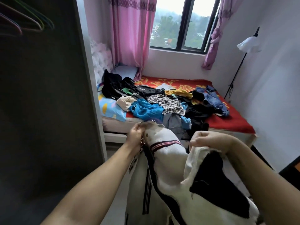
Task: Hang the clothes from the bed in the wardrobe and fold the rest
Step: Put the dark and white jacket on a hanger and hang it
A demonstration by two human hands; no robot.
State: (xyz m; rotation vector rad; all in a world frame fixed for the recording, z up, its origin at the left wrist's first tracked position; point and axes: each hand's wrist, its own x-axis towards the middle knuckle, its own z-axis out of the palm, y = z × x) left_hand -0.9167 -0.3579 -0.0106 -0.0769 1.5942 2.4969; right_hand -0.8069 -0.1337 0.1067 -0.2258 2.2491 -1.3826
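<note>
Both hands up in front of the bed (227,122): left hand (135,135) pinches the white cardigan (165,143) near its collar, at a thin wire that may be a hanger; right hand (209,141) curls round the garment's other edge. Cardigan hangs between them, clear of the bed. Clothes pile (162,103) lies on the bed; hangers (29,20) hang in the wardrobe (40,95), left.
</note>
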